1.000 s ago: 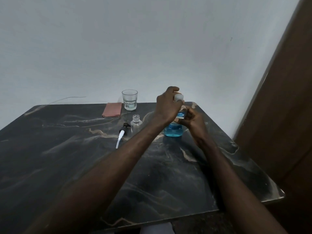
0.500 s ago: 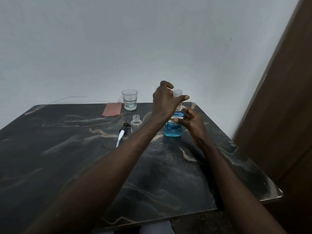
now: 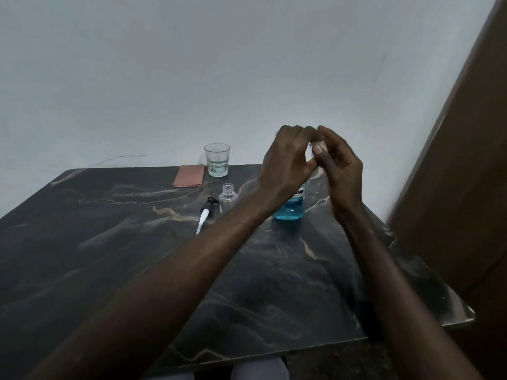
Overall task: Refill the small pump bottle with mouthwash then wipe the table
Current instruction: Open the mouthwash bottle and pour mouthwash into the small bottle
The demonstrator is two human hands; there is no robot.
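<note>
My left hand [image 3: 285, 163] and right hand [image 3: 338, 165] met above the mouthwash bottle [image 3: 290, 208], fingers curled together; grip unclear | small bottle [image 3: 227, 200] stood uncapped on worktop [image 3: 109, 242] beside pump [image 3: 205, 215].

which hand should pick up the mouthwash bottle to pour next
Probably the right hand: the mouthwash bottle stands directly below it, while the left hand sits nearer the open small bottle and could steady it.
</note>
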